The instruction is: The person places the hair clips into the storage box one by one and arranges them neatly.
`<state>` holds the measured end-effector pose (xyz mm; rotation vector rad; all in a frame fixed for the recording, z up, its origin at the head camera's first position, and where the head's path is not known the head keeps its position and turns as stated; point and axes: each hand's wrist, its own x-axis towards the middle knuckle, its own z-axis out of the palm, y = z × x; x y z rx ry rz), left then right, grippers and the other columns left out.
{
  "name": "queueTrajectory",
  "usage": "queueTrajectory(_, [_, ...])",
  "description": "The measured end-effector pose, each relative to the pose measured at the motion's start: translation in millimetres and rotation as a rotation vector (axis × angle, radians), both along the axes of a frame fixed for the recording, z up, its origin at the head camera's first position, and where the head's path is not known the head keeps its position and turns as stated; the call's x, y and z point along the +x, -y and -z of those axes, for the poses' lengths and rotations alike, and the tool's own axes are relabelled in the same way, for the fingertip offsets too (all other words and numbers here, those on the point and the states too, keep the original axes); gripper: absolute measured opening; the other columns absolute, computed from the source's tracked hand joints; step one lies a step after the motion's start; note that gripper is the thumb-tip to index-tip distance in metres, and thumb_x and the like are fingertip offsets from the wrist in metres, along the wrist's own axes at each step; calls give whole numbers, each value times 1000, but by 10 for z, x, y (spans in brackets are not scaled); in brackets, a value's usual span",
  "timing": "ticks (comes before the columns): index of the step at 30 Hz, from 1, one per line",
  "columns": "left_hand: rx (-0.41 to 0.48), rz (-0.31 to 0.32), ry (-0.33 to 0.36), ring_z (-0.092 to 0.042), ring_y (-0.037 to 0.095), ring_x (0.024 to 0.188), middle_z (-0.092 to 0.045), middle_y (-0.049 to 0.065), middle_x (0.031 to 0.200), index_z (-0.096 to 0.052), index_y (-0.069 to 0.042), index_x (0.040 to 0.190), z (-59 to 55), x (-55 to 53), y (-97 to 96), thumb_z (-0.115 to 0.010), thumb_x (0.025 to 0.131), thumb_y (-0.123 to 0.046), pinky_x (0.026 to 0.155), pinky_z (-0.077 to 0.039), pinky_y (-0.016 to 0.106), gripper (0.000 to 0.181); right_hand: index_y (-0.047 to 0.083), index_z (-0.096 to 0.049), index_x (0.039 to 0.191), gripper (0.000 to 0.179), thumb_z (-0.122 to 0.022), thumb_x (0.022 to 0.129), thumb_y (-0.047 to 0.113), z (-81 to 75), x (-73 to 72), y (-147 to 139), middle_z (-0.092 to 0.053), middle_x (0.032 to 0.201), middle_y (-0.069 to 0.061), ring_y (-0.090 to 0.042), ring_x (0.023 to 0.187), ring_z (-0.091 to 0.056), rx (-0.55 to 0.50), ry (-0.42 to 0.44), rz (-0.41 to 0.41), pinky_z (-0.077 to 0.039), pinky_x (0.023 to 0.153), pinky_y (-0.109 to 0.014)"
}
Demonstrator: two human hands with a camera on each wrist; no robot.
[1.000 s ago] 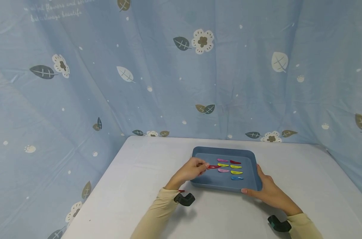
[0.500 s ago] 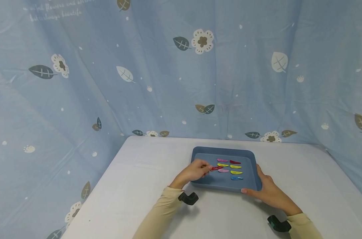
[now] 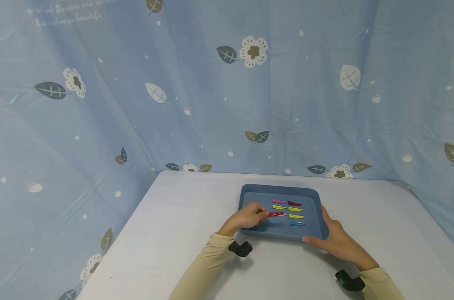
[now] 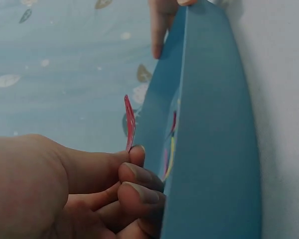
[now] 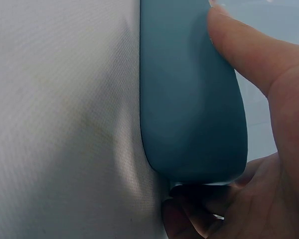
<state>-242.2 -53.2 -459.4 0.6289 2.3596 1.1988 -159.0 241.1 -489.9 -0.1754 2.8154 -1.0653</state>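
My left hand (image 3: 249, 216) pinches a red snap hair clip (image 3: 275, 213) between thumb and fingertip above the left half of a blue-grey tray (image 3: 312, 208). In the left wrist view the clip (image 4: 130, 122) sticks out past the fingertips. It partly covers a light pink clip. Two columns of clips lie in the tray: a pink clip (image 3: 279, 201) and a yellow clip (image 3: 279, 207) on the left; a dark red clip (image 3: 295, 203), two yellow clips (image 3: 296, 216) and a blue clip (image 3: 297, 223) on the right. My right hand (image 3: 337, 237) grips the tray's near right corner, thumb on the near wall.
The tray rests on a white-covered table (image 3: 189, 200). A blue cloth (image 3: 197, 104) with flowers and leaves hangs behind and to the left. Black wrist devices (image 3: 241, 249) sit at both sleeves.
My left hand has moved right and slightly nearer with the red hair clip, from beside the left yellow clip to over the light pink one. My right hand and the tray have stayed put.
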Motion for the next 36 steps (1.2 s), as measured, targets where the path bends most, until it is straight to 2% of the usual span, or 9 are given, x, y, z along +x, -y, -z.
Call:
queueTrajectory(5, [-22,-4,-14,-40,11,53,-48,-2,62,-73,4,106,35,-8,-44,-52,109,-16,55,-36,24,29,-8,7,161,130,-78,86,56,3,-7,-10,-28,155,-44,-60,138,-35,-1,6,-3,-42,100,-74])
queueTrajectory(12, [-58,-13,-78,-37,8,51,-47,-5,60,-74,4,91,66,-7,-106,-55,108,-16,52,-32,22,33,-6,10,161,130,-76,87,57,-2,-14,-19,-27,154,-45,-59,138,-35,22,42,1,-42,101,-74])
queueTrajectory(17, [-67,-20,-97,-35,7,50,-45,-6,56,-72,7,82,85,-4,-155,-57,106,-16,50,-28,21,36,-7,10,161,130,-76,87,57,-3,-18,-21,-28,153,-45,-59,138,-36,27,48,2,-43,101,-73])
queueTrajectory(29, [-72,-83,-93,-36,7,50,-45,-6,54,-73,6,78,135,25,-236,-61,104,-14,51,-28,21,35,-7,10,161,130,-76,87,56,-15,-16,-16,-28,154,-45,-60,139,-35,26,47,1,-43,101,-73])
queueTrajectory(36, [-99,-122,-99,-40,7,53,-52,-6,61,-79,2,89,153,60,-274,-62,103,-14,51,-31,21,27,-7,11,161,130,-76,88,56,-22,-19,-17,-28,154,-45,-60,139,-35,33,52,-1,-43,101,-73])
